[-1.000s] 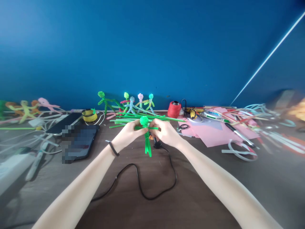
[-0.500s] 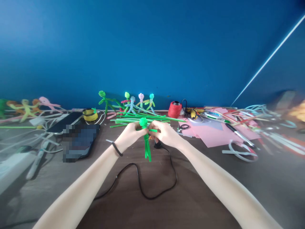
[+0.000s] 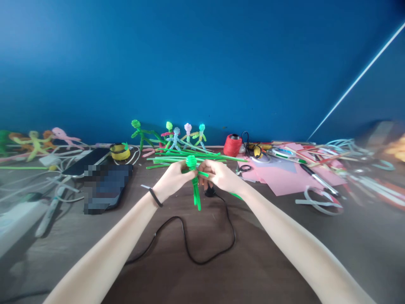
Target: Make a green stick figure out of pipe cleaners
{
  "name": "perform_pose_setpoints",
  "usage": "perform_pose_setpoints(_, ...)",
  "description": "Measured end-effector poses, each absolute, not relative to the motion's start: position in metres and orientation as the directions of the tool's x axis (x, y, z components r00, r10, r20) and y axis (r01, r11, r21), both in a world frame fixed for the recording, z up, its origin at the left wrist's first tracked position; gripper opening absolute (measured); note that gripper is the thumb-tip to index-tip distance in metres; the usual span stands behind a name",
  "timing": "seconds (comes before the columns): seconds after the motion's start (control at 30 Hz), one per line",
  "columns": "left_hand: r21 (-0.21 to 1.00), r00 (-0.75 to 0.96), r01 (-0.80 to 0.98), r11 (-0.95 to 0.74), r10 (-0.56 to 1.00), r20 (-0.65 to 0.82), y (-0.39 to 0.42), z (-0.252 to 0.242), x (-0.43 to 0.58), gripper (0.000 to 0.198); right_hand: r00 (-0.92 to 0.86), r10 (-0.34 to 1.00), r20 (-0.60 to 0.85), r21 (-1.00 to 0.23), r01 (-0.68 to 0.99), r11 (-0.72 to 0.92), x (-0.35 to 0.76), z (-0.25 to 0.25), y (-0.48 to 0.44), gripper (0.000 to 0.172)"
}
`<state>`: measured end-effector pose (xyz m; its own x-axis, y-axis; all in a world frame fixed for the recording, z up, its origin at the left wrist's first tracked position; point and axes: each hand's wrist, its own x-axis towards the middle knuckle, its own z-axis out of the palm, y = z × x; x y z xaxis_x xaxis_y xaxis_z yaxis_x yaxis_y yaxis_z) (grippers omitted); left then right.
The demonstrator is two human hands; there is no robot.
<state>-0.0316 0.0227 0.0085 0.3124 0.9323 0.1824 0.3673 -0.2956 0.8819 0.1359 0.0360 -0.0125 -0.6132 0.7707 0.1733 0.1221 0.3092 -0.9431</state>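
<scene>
A green pipe-cleaner figure (image 3: 191,162) with a coiled round head hangs upright between my hands, its legs pointing down. My left hand (image 3: 175,175) is closed around its upper body from the left. On the other side, my right hand (image 3: 218,175) pinches a green pipe cleaner (image 3: 203,174) that sticks out sideways from the figure. A further green length shows below my right wrist. Behind my hands lies a loose pile of green pipe cleaners (image 3: 202,156) on the dark table. The fingertips partly cover the figure's middle.
Several finished pipe-cleaner figures (image 3: 176,138) lean along the blue wall. A red thread spool (image 3: 232,145), scissors (image 3: 245,168), pink paper (image 3: 278,179) and a marker (image 3: 319,178) lie to the right. Phones (image 3: 110,190) and yellow tape (image 3: 120,152) are left; a black cable (image 3: 186,249) curls in front.
My right fingers have shifted slightly on the green pipe cleaner, and a green length now shows under my right wrist. The left hand keeps its hold on the figure.
</scene>
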Motion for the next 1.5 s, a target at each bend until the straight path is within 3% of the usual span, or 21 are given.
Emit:
perform_pose_setpoints(0.3, 0.921, 0.339, 0.308, -0.237, 0.932, 0.126, 0.024, 0.007, -0.034, 0.019, -0.603, 0.777, 0.18, -0.924, 0.168, 0.344, 0.14, -0.008, 0.037, 0.008)
perform_pose_setpoints(0.53, 0.908, 0.403, 0.362, -0.211, 0.914, 0.052, 0.025, 0.007, -0.038, 0.026, -0.742, 0.664, 0.092, -0.806, 0.336, 0.488, 0.153, 0.0, 0.043, 0.018)
perform_pose_setpoints(0.7, 0.885, 0.406, 0.395, -0.244, 0.911, 0.07, 0.025, 0.008, -0.037, 0.028, -0.715, 0.698, 0.045, -0.85, 0.34, 0.403, 0.155, 0.006, 0.038, 0.022)
perform_pose_setpoints(0.83, 0.869, 0.403, 0.41, -0.277, 0.91, 0.1, 0.024, 0.01, -0.036, 0.03, -0.736, 0.677, 0.019, -0.89, 0.296, 0.346, 0.152, 0.01, 0.034, 0.035)
perform_pose_setpoints(1.27, 0.855, 0.468, 0.419, -0.307, 0.879, 0.086, 0.025, 0.013, -0.039, 0.029, -0.64, 0.762, 0.097, -0.81, 0.394, 0.434, 0.154, 0.005, 0.039, 0.033)
perform_pose_setpoints(1.5, 0.811, 0.353, 0.507, -0.293, 0.929, 0.116, 0.022, 0.01, -0.035, 0.024, -0.643, 0.76, 0.092, -0.826, 0.377, 0.419, 0.152, 0.004, 0.038, 0.033)
